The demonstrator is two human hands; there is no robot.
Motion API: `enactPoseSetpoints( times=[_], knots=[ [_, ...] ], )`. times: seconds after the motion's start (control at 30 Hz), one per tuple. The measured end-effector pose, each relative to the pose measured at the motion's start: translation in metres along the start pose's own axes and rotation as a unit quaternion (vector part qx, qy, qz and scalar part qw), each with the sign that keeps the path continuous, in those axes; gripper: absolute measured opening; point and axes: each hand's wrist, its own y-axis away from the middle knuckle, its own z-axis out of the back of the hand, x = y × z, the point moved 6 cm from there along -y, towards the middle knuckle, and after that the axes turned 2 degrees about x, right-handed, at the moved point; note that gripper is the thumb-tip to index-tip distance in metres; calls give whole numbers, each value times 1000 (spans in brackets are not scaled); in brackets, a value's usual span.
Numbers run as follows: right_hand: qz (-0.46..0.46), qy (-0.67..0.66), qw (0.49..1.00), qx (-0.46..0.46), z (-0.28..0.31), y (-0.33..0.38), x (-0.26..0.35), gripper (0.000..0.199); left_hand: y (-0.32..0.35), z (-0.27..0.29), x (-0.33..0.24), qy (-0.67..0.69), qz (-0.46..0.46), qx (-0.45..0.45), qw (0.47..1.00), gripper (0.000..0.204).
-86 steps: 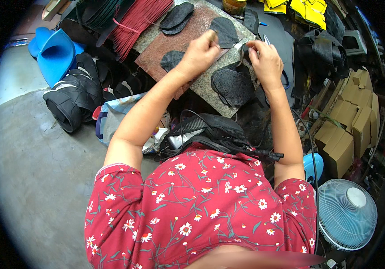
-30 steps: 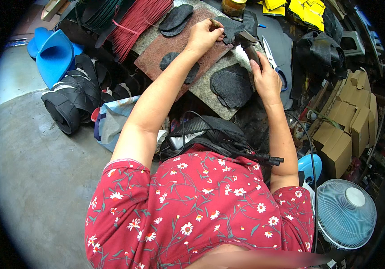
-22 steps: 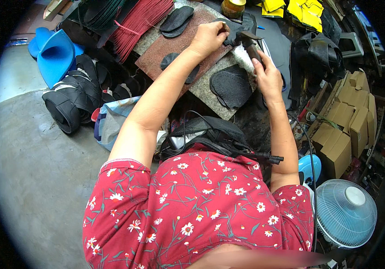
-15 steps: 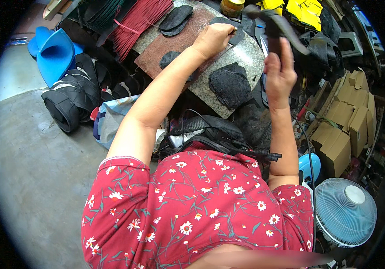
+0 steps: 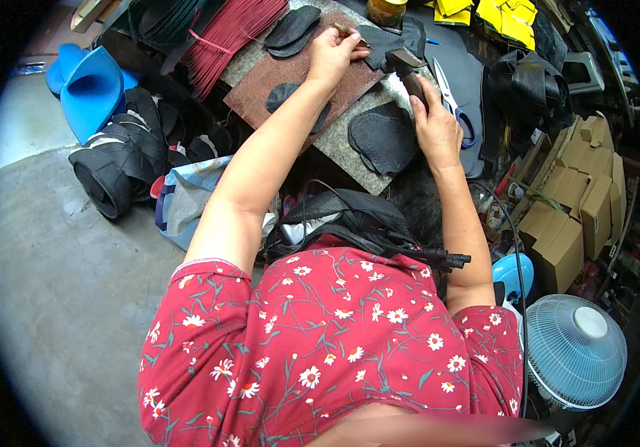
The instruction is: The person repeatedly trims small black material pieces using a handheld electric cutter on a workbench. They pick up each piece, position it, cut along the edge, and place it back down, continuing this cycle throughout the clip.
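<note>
Only one view here, the head cam looking down. The left hand (image 5: 333, 54) is pressed on a black leather piece (image 5: 379, 41) at the far end of the stone slab (image 5: 342, 149), fingers closed around what looks like a small brown-handled tool, though I can't tell exactly what. The right hand (image 5: 436, 127) is wrapped tight on the handle of a hammer (image 5: 407, 65), whose head sits right down on that piece. Progress-wise, I'd guess it's mid-job: a stack of black sole-shaped cutouts (image 5: 383, 138) lies on the slab just beside the right wrist, another cutout (image 5: 288, 95) rests on the brown board (image 5: 290, 82), and two more (image 5: 290, 30) sit further up, so some shapes seem done while this one is being worked. Half a second back the hammer was raised high above the slab; now it's landed. The left hand has barely shifted. Scissors (image 5: 454, 100) lie to the right, untouched.
</note>
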Motion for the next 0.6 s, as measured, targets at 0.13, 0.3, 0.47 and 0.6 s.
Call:
enactPoseSetpoints(
  times=[0.13, 0.3, 0.47, 0.6],
  knots=[
    [8, 0, 1000, -10, 6, -4, -1, 40, 7, -11, -3, -243, -66, 98, 963, 12],
    [3, -8, 1000, -2, 9, -5, -1, 40, 8, -10, 0, -208, -63, 52, 975, 10],
    [2, -19, 1000, 10, 5, -6, -9, 40, 10, -15, -8, -356, -116, 34, 926, 13],
    [-14, -57, 998, 3, 6, -10, -11, 41, 17, -29, -27, -449, -254, 64, 854, 14]
  ],
)
